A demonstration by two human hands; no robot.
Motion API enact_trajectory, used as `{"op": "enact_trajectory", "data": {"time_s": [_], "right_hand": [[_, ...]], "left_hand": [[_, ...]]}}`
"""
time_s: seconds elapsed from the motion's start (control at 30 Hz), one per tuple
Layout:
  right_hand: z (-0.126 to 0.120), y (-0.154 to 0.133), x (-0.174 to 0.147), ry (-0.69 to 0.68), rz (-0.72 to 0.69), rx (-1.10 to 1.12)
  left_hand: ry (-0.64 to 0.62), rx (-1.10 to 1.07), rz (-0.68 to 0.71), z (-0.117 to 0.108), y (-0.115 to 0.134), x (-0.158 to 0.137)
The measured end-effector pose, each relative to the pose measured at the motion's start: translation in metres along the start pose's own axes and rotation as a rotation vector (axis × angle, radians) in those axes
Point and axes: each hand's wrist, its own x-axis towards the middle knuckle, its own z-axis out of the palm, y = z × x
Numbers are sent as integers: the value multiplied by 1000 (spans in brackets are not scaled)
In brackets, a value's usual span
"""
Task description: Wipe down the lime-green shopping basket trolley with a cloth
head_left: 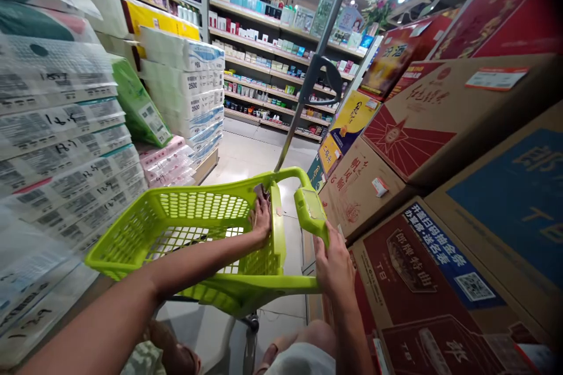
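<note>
A lime-green shopping cart [202,192] with a perforated plastic basket stands in front of me, turned sideways. My left hand [261,218] reaches across into the basket and presses a crumpled greyish-brown cloth [260,190] against the inside of its end wall, near the handle. The fingers are closed on the cloth, and much of it is hidden beneath them. My right hand [336,261] is wrapped around the cart's green handle [313,205], close to its lower corner. A grey pole [288,143] with a dark hook-shaped grip [323,82] rises behind the handle.
Stacked tissue packs [57,123] crowd the left side, with a green pack [141,102] leaning there. Printed cartons [409,117] are piled high, close on the right. Shelves of small boxed goods [272,41] line the back, beyond a pale tiled floor [240,149].
</note>
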Motion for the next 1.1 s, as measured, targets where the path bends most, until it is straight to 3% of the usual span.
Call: {"op": "enact_trajectory", "data": {"time_s": [0.1, 0.5, 0.53, 0.6, 0.67, 0.73, 0.87, 0.93, 1.0, 1.1], "right_hand": [[2, 8, 3, 22, -21, 23], [15, 52, 37, 103, -160, 151], [15, 54, 38, 105, -163, 154], [15, 55, 39, 106, -169, 160], [16, 56, 42, 112, -170, 168], [17, 57, 44, 121, -171, 177], [19, 61, 51, 140, -179, 186], [20, 63, 53, 149, -184, 187], [20, 65, 55, 153, -183, 190], [19, 66, 56, 163, -182, 201]], "left_hand": [[56, 10, -259, 4, 13, -8], [129, -240, -459, 2, 34, 3], [147, -255, -401, 2, 40, 6], [122, -243, -136, 1, 59, 15], [16, -190, 173, -2, 79, 25], [-134, -37, 372, -7, 96, 28], [-453, 336, 558, -18, 105, -2], [-567, 380, 655, -18, 102, -27], [-550, 316, 661, -15, 104, -43], [-325, 152, 477, -1, 118, -43]]}}
